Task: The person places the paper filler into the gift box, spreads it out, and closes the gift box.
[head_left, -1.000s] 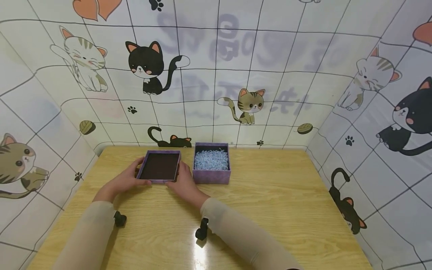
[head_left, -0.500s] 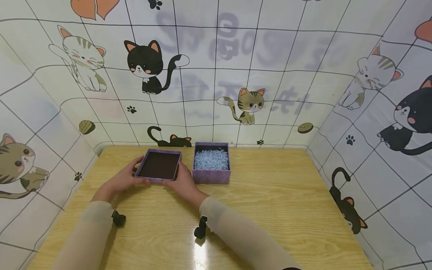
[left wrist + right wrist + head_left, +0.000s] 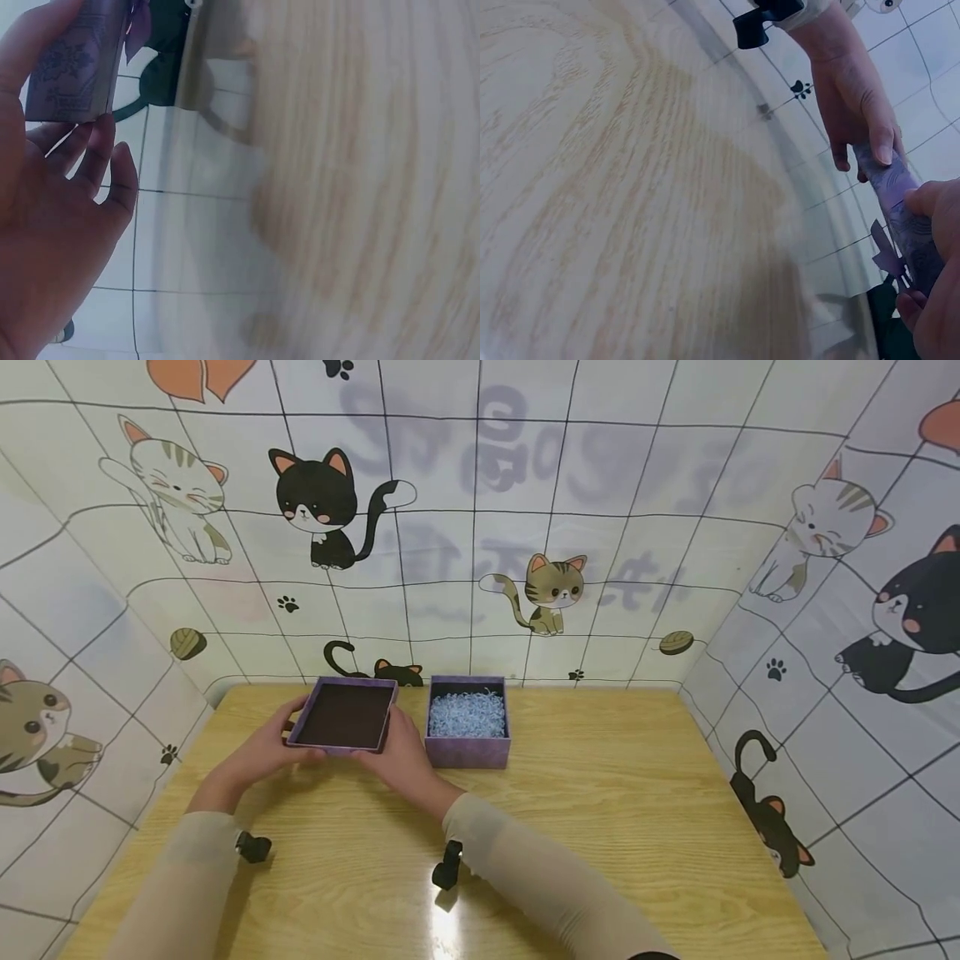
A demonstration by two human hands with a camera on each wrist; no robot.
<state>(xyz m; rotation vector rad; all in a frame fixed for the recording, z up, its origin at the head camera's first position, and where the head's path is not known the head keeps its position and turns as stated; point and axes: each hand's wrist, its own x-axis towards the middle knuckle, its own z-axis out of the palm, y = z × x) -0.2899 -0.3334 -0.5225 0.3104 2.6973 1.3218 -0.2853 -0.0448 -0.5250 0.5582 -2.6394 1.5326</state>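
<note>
Both hands hold a square purple box lid (image 3: pixel 345 716) by its sides, its dark inner face turned up. The left hand (image 3: pixel 258 750) grips the left side, thumb along the near edge. On the opposite side, the right hand (image 3: pixel 405 758) grips the near right corner. In the left wrist view the lid's patterned purple side (image 3: pixel 71 67) and a purple ribbon (image 3: pixel 137 30) stand off the tabletop. The right wrist view shows both thumbs on the lid's edge (image 3: pixel 892 184), with a ribbon bow (image 3: pixel 887 255) hanging on its underside.
Just right of the lid stands an open purple box (image 3: pixel 468 752) filled with shredded light-blue paper (image 3: pixel 467 715). The wooden table (image 3: pixel 600 810) meets a cat-printed wall covering (image 3: pixel 450 527) at the back and sides. A small black device (image 3: pixel 446 868) is strapped at each wrist.
Both hands have lifted the lid and shifted it slightly left, away from the person. The box with the shredded paper has stayed in place.
</note>
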